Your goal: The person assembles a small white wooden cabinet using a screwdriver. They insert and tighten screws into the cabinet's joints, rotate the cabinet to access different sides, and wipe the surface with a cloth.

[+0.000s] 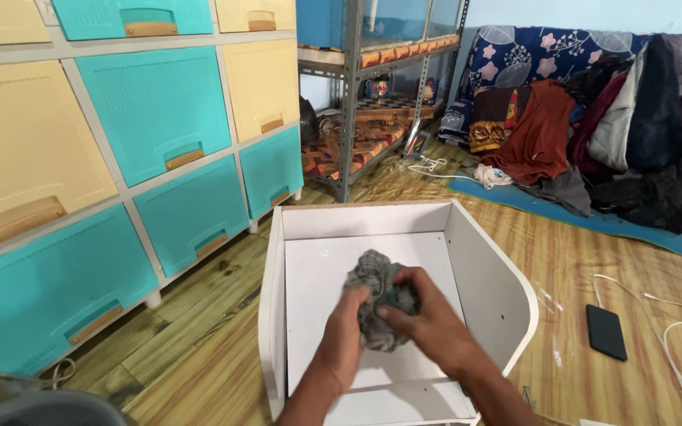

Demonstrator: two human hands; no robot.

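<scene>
Hands both grip a grey rag: left hand (346, 315) and right hand (420, 315) bunch the rag (376, 296) over a white cabinet (491, 276) panel. Pressing hard might tip the cabinet on the floor (199, 347).

The rag (374, 304) is grey with darker mottling, crumpled into a loose wad. Both hands grip it from below and from the side, so only its upper half and lower fringe show. It sits over the white unit (483, 268), an open box lying on its back, above the flat inner panel.
</scene>
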